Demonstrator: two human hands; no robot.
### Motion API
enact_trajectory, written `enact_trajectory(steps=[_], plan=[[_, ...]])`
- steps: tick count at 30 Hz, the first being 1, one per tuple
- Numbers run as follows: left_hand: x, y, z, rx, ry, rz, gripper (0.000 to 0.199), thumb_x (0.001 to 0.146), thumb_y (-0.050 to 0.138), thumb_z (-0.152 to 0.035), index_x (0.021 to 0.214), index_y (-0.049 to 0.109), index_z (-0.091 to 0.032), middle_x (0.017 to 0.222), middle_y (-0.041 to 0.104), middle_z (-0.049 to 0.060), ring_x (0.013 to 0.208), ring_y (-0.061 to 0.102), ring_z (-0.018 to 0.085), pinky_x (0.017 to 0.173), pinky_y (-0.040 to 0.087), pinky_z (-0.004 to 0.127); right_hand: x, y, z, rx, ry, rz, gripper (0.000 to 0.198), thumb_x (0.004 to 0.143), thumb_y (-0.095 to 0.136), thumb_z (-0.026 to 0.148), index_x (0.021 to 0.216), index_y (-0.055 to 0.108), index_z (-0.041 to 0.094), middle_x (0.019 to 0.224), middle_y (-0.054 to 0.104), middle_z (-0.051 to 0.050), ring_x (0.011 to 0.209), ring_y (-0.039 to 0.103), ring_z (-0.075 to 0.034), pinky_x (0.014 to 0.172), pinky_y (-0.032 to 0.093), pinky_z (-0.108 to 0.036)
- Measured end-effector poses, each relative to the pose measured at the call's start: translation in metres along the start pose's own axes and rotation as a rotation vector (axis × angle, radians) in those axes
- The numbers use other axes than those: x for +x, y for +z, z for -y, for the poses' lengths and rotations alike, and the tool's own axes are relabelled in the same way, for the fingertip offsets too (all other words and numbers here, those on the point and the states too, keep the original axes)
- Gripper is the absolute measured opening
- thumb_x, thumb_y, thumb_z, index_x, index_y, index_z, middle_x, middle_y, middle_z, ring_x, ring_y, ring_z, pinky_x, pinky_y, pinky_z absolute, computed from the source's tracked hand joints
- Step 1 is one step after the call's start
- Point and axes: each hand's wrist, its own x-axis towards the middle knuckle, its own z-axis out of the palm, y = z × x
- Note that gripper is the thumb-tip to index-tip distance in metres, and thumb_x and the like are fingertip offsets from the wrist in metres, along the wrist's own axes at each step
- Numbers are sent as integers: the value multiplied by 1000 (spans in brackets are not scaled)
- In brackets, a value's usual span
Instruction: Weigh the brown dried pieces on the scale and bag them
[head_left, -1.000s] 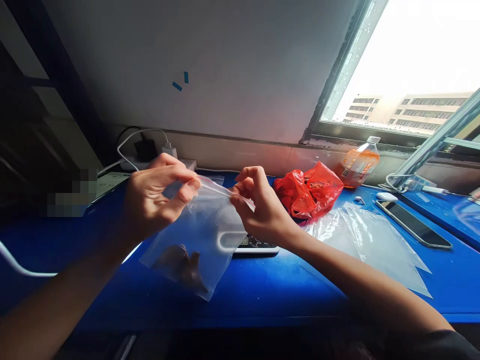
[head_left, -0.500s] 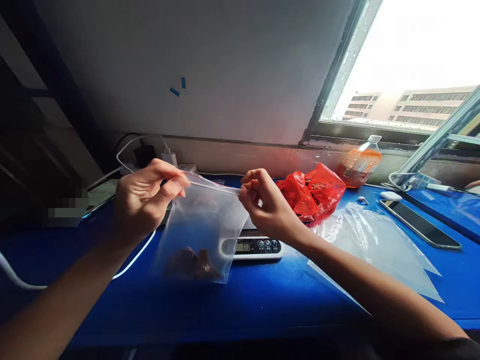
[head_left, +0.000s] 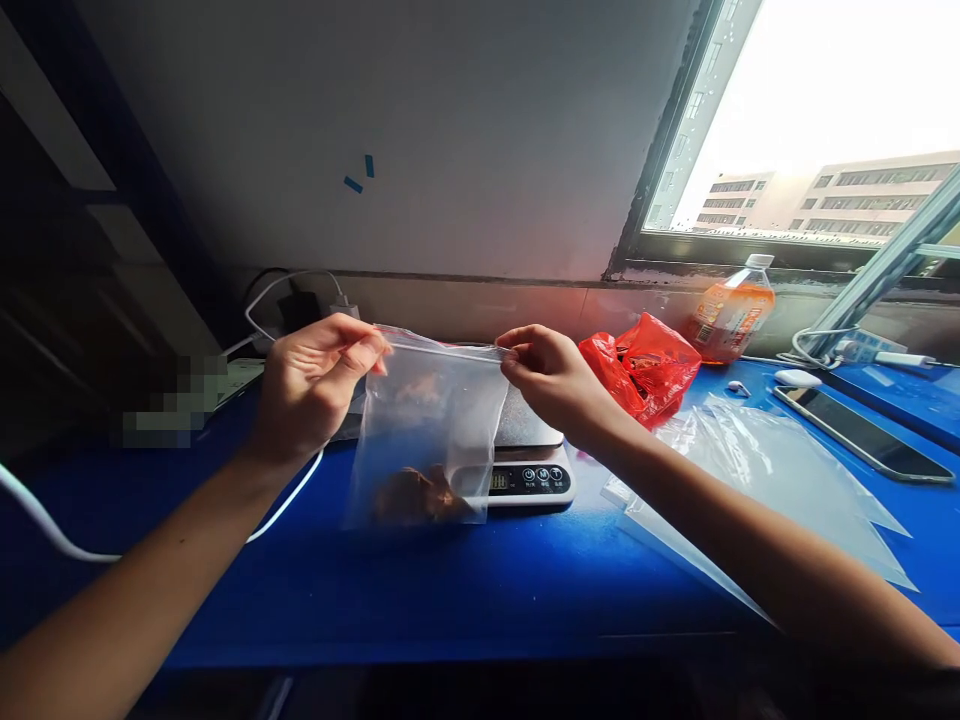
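A clear zip-lock bag [head_left: 427, 430] hangs upright between my hands, with brown pieces [head_left: 420, 494] lying in its bottom; their kind is blurred by the plastic. My left hand [head_left: 319, 375] pinches the bag's top left corner between thumb and fingers. At the top right corner, my right hand [head_left: 551, 380] is closed on the same edge, near the zip strip. Behind the bag stands a white digital kitchen scale [head_left: 568, 490], partly covered by it. Its steel plate shows below my right hand.
A red plastic bag [head_left: 652, 365] with dark contents sits behind my right hand, beside an orange drink bottle [head_left: 731, 312]. Flat clear bags [head_left: 780, 480] lie to the right, near a phone [head_left: 862, 432] and an earbud case [head_left: 798, 378]. A white cable [head_left: 67, 540] crosses the left side.
The view has shifted slightly, so the bag and both hands appear a little further right. My right hand's fingers have flattened along the bag's edge. Both hands keep hold of the bag.
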Motion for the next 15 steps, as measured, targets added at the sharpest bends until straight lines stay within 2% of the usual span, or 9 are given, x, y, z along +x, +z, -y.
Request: enact_trajectory(steps=[2, 5, 6, 8, 10, 12, 15], plan=[[5, -4, 2, -34, -22, -59, 12, 83, 62, -16, 74, 68, -17, 64, 62, -1, 64, 58, 9, 65, 44, 25, 4, -5, -2, -18, 40, -39, 22, 78, 53, 13, 99, 59, 15, 76, 56, 1, 61, 46, -8, 55, 33, -25], [19, -21, 6, -121, -25, -340, 9, 76, 60, -11, 69, 63, -16, 60, 57, -3, 57, 54, 7, 59, 42, 21, 10, -24, -7, -34, 107, -135, 30, 75, 52, 14, 103, 63, 14, 75, 57, 0, 56, 42, -7, 53, 33, -26], [24, -29, 9, -129, -14, -440, 8, 74, 59, -10, 68, 61, -15, 59, 55, -3, 55, 52, 7, 56, 41, 20, 12, -32, -9, -37, 105, -158, 31, 75, 54, 16, 104, 64, 14, 75, 57, -1, 56, 42, -8, 53, 33, -26], [33, -44, 18, -63, -57, -523, 4, 77, 59, -13, 74, 60, -15, 65, 56, -3, 54, 52, 7, 52, 43, 19, 12, -53, -11, -73, 18, -187, 30, 74, 58, 22, 102, 67, 15, 76, 59, -2, 59, 47, -9, 54, 37, -26], [42, -54, 33, 109, -162, -482, 5, 84, 58, -19, 83, 59, -15, 70, 57, -2, 53, 51, 6, 49, 42, 18, 9, -77, -13, -182, -136, -238, 28, 74, 60, 25, 99, 68, 16, 81, 63, -3, 64, 53, -11, 59, 43, -27], [50, -56, 53, 411, -229, -341, 16, 93, 49, -25, 95, 60, -14, 69, 55, -1, 53, 51, 7, 47, 42, 16, 8, -104, -20, -331, -245, -313, 25, 75, 61, 28, 97, 69, 18, 85, 67, -5, 68, 57, -13, 63, 47, -29], [58, -52, 82, 613, -261, -175, 29, 97, 40, -26, 112, 58, -10, 76, 60, 3, 55, 53, 8, 49, 46, 19, 12, -147, -40, -541, -210, -347, 25, 78, 61, 36, 94, 69, 19, 85, 70, -6, 72, 62, -16, 66, 50, -32]])
